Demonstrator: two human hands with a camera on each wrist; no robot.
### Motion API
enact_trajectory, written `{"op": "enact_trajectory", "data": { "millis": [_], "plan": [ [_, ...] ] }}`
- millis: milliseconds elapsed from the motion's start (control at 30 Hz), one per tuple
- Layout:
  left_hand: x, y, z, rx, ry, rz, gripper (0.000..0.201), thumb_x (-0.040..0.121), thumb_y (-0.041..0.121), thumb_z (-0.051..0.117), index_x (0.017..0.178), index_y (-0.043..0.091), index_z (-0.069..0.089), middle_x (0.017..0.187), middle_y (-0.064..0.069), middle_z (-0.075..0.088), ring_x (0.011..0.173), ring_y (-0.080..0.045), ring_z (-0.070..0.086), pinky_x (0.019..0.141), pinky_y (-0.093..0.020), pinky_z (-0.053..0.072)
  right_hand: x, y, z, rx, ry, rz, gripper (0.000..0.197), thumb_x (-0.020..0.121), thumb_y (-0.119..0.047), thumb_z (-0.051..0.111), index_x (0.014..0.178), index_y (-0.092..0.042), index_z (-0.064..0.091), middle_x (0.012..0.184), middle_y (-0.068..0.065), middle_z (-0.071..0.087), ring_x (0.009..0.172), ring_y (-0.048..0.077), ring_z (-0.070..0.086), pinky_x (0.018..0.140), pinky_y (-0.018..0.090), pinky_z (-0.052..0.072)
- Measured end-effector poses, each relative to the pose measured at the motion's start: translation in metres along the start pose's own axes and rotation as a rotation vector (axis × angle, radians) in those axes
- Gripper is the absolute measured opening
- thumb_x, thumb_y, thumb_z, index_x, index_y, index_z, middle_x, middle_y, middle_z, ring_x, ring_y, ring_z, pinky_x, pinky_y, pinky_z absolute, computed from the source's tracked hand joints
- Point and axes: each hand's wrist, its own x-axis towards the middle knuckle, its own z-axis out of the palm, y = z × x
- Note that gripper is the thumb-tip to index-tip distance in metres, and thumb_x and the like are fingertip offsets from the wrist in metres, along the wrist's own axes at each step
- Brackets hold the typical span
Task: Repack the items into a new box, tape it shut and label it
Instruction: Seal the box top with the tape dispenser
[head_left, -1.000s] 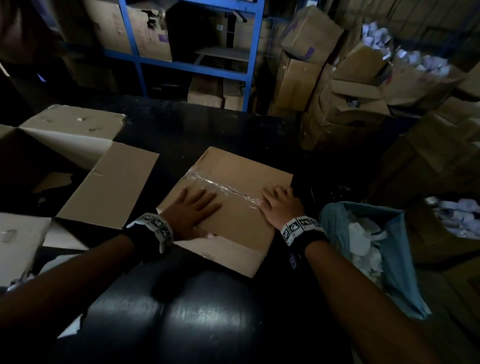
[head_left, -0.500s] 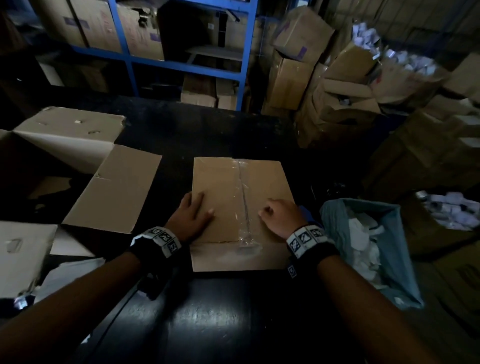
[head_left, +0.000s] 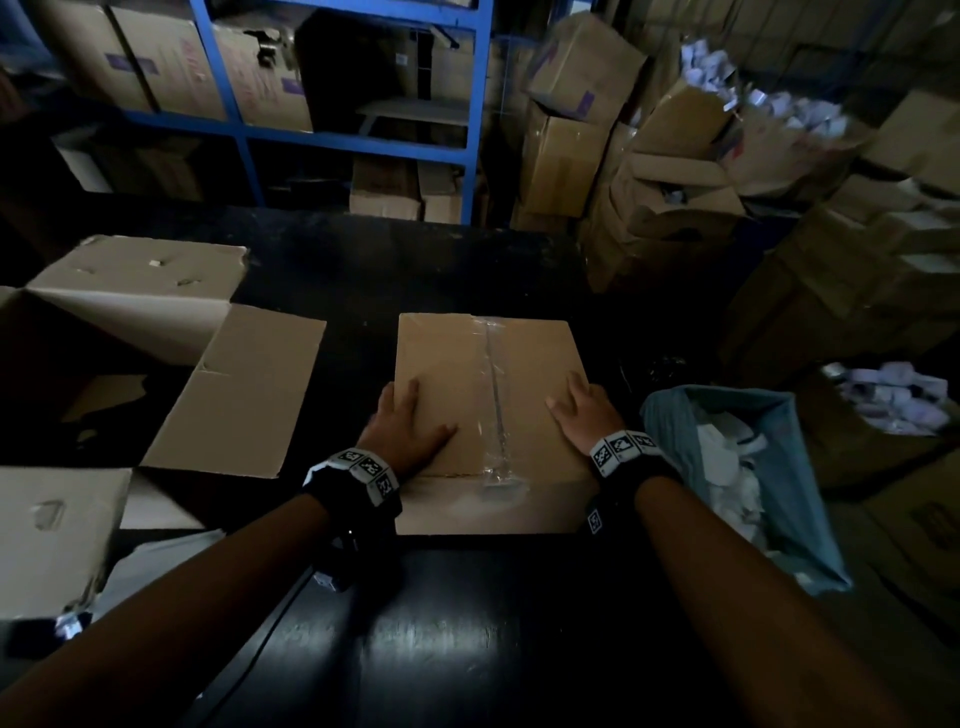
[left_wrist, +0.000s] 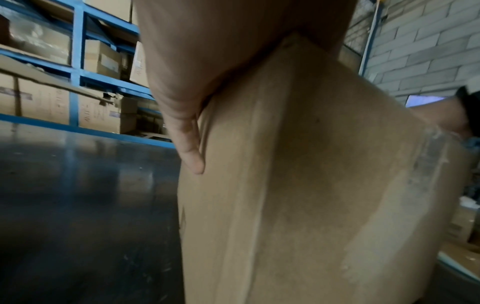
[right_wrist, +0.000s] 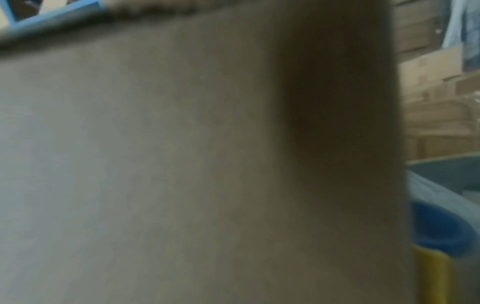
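A small brown cardboard box (head_left: 441, 358) lies closed on the black table (head_left: 467, 623), with a strip of clear tape (head_left: 493, 395) running down the middle of its top, away from me. My left hand (head_left: 415, 421) rests flat on the near left part of the top, thumb on the lid and fingers stretched along the left edge. In the left wrist view one straight finger (left_wrist: 191, 152) lies against the box (left_wrist: 311, 185). My right hand (head_left: 579, 408) lies flat on the near right edge. Blurred cardboard (right_wrist: 182, 164) fills the right wrist view.
A large open carton (head_left: 249, 384) with spread flaps takes up the table's left side. A blue bag (head_left: 800, 499) holding white paper scraps stands just right of the box. Blue shelving (head_left: 478, 104) and stacked cartons (head_left: 571, 156) close off the back and right.
The box has turned from a diagonal to square with me, so the tape now runs away from me. Both hands have slid outward to its left and right edges.
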Motion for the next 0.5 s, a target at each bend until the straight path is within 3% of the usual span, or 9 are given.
{"op": "enact_trajectory", "data": {
  "millis": [100,200,367,433,500],
  "plan": [
    [-0.002,0.005,-0.003,0.027,-0.015,-0.022,0.091,0.078,0.067,0.050,0.147,0.032,0.000,0.157,-0.006,0.003,0.138,-0.032,0.027,0.112,-0.045,0.030,-0.006,0.002,-0.003,0.019,-0.009,-0.001,0.069,0.096,-0.052,0.038,0.153,-0.023,0.012,0.155,0.015,0.020,0.137,0.036,0.032,0.109,0.039,0.030],
    [-0.013,0.009,-0.004,-0.022,0.016,-0.029,0.081,0.087,0.055,0.048,0.148,0.020,0.007,0.155,-0.012,0.011,0.137,-0.035,0.028,0.112,-0.044,0.028,-0.019,0.002,-0.008,-0.027,0.014,-0.029,0.065,0.096,-0.046,0.040,0.151,-0.018,0.020,0.153,0.013,0.023,0.137,0.035,0.030,0.110,0.042,0.029],
    [-0.095,-0.011,0.013,-0.221,0.261,0.017,0.066,0.088,0.043,0.051,0.140,0.006,0.036,0.140,-0.017,0.041,0.129,-0.032,0.041,0.109,-0.038,0.032,-0.049,-0.003,-0.013,-0.069,0.238,-0.227,0.046,0.093,-0.029,0.046,0.138,-0.015,0.046,0.143,0.011,0.040,0.130,0.034,0.035,0.106,0.045,0.031],
    [-0.151,-0.028,0.034,-0.305,0.345,-0.023,0.051,0.088,0.025,0.061,0.134,0.009,0.046,0.133,-0.014,0.050,0.122,-0.024,0.049,0.103,-0.032,0.036,-0.059,-0.011,-0.009,0.011,0.263,-0.302,0.043,0.093,-0.028,0.048,0.134,-0.015,0.051,0.136,0.012,0.050,0.126,0.033,0.043,0.104,0.043,0.036],
    [-0.210,-0.043,0.061,-0.405,0.363,-0.096,0.038,0.085,0.017,0.065,0.121,0.026,0.055,0.115,-0.007,0.061,0.096,-0.004,0.062,0.085,-0.020,0.046,-0.072,-0.023,0.000,0.154,0.283,-0.391,0.037,0.092,-0.025,0.052,0.126,-0.013,0.059,0.123,0.013,0.061,0.115,0.032,0.055,0.098,0.038,0.043]
  ]
}}
